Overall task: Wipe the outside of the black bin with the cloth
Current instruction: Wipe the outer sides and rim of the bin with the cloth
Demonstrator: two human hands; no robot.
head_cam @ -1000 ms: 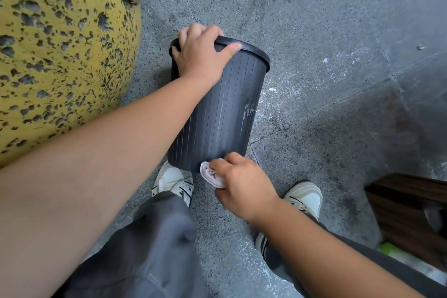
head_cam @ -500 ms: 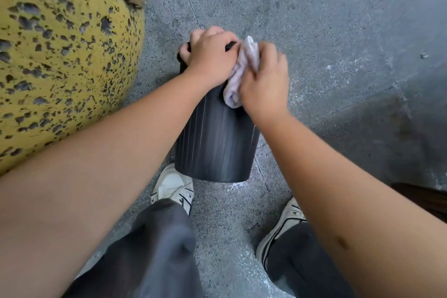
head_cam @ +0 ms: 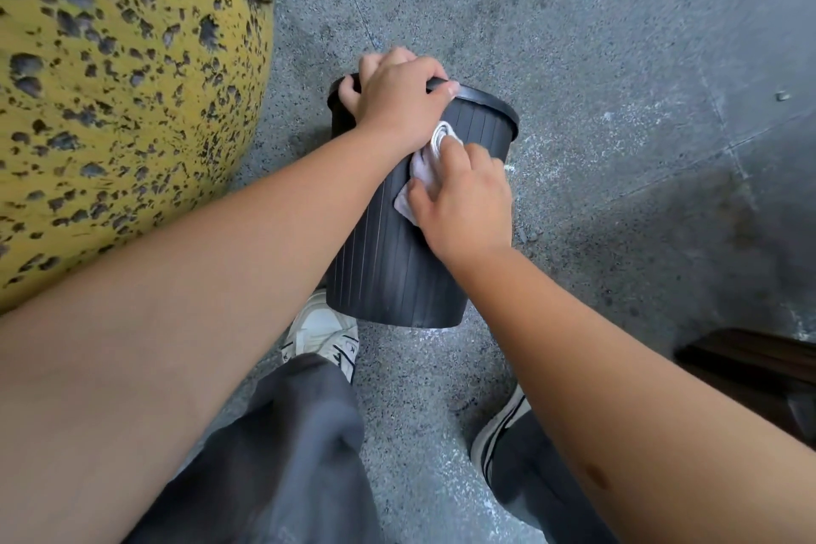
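Observation:
A black ribbed bin stands upright on the grey floor, just ahead of my feet. My left hand grips its near rim, fingers curled over the edge and thumb stretched along the rim. My right hand holds a small white cloth bunched under its fingers and presses it against the bin's upper side wall, just below my left wrist. The bin's inside is hidden by my left hand.
A large yellow, black-pitted rounded mass fills the left side, close to the bin. My two shoes stand on speckled grey floor below the bin. A dark wooden object sits at the right edge.
My right hand swept the cloth from the bin's bottom edge up to the rim, then slid a little down the wall. My left hand kept its grip on the rim.

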